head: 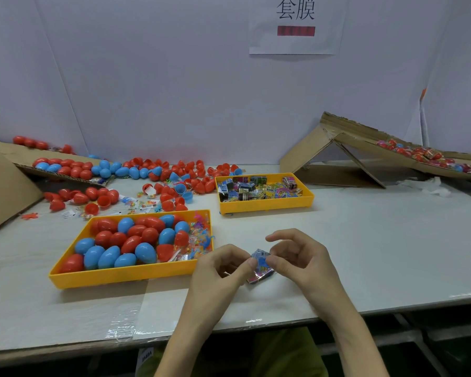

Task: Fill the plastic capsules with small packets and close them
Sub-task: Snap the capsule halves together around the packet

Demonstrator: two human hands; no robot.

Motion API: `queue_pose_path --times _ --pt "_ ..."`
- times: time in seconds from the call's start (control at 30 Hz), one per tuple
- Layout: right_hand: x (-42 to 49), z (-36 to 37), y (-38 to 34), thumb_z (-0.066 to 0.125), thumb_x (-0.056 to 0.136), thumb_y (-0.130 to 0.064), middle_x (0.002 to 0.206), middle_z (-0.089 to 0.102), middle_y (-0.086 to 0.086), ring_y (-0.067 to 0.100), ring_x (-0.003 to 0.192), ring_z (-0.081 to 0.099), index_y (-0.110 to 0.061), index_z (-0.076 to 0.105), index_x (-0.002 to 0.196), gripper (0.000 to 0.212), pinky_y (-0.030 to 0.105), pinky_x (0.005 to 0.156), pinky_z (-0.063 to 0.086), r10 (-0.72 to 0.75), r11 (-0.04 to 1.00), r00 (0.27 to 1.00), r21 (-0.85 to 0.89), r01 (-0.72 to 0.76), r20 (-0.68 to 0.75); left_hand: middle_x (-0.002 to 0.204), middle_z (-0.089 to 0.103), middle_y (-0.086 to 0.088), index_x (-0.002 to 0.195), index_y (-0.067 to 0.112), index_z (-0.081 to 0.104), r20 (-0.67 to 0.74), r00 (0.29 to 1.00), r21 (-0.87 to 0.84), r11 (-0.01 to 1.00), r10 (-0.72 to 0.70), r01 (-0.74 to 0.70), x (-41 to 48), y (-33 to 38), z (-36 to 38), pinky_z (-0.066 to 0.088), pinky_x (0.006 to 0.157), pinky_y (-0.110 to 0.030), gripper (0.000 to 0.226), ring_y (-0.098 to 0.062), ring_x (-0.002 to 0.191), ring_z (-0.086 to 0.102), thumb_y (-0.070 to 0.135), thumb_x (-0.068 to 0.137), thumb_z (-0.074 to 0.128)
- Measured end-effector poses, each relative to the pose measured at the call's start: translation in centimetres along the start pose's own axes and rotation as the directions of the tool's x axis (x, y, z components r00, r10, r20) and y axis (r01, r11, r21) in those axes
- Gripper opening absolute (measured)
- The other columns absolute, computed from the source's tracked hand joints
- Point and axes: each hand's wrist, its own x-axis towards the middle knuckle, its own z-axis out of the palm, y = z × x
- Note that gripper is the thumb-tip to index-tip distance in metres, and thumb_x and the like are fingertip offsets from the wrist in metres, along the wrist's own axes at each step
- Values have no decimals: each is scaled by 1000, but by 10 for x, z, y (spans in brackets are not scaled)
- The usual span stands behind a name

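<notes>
Being held just above the bench [365, 240], front centre: one small packet [259, 263], pinched from both sides. Head view, sole sheet.

1. Packet. Shiny printed foil, blue in the upper part, pink and dark print at the lower end, creased. It is kept between the two hands, apart from both trays. The reason is judged to be that it is being folded small enough for a capsule.

2. Left hand [223, 263]. The grip is closed on the packet's left edge by thumb and fingertips. The other fingers are curled under.

3. Right hand [299, 257]. The grip is closed on the packet's right edge by the thumb and a fingertip. One finger is raised and bent, clear of the foil.

4. Near tray [120, 277]. Yellow, set just left of the hands, within easy reach. Capsules [136, 240], red and blue, mostly whole egg shapes, are heaped in it. Clear bags of small coloured toys are piled at its right end.

5. Far tray [267, 206]. Yellow, placed behind the hands and filled with printed packets of the same kind. It is judged to be the supply.

6. Loose halves [174, 180]. Red and blue, scattered along the back left of the bench.

7. Cardboard ramp [365, 148]. Sloped, back right, with wrapped capsules lying on it. It is probably an exit chute.

No capsule is held, so filling is judged not yet begun for this packet.
</notes>
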Motion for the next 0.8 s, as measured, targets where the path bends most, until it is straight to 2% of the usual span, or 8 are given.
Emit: queue_pose_path --times 0.13,0.3,0.43,0.5,0.6,0.73,0.8 --pt "-1 0 -1 77 78 -15 76 69 4 15 75 67 -29 72 99 26 22 69 53 1 1000 1000 24 -1 7 71 71 0 75 24 74 -49 999 -8 1000 -18 17 0 -1 0 49 59 -21 12 -9 65 62 24 87 74" --pt "-1 -1 0 80 74 -17 76 69 2 17 79 69 -31 73 96 27 25 71 55 7 1000 1000 -3 -7 30 68 69 6 75 20 72 -18 1000 135 991 18 -15 -1 -2 5 46 57 -20 12 -6 63 59 16 85 76" --pt "-2 -2 -1 80 73 -14 81 71 4 15 80 70 -30 73 95 28 23 71 55 14 1000 998 15 -15 65 64 64 4 69 19 68 -44 999 155 988 20 -13 -1 -2 6 43 54 -19 18 -5 59 54 17 83 78" --pt "-2 -2 -2 79 73 -12 87 74 5 13 79 69 -30 73 93 28 22 69 54 16 1000 997 10 -17 81 64 64 2 68 19 66 -58 998 158 987 16 -7 -1 -1 6 45 54 -21 19 -10 61 58 16 83 78" --pt "-2 -1 -4 78 75 -13 86 74 3 14 77 67 -31 72 88 22 22 68 53 31 999 991 -22 -28 131 67 67 -2 75 18 63 -67 998 153 988 -2 12 -2 -1 7 51 57 -25 17 -19 67 65 14 85 76" --pt "-2 0 -5 76 77 -12 88 75 6 18 75 64 -29 72 90 23 21 66 50 48 999 986 -28 -44 161 66 72 0 93 23 58 -54 999 120 993 -9 15 -4 1 7 51 57 -20 18 -11 65 69 9 90 69" --pt "-2 -1 -5 73 78 -6 89 75 7 19 81 68 -26 71 88 22 23 70 52 42 999 984 -15 -40 173 67 72 1 97 25 58 -48 999 122 992 11 -5 -5 1 6 52 58 -20 19 -10 65 68 8 92 66"
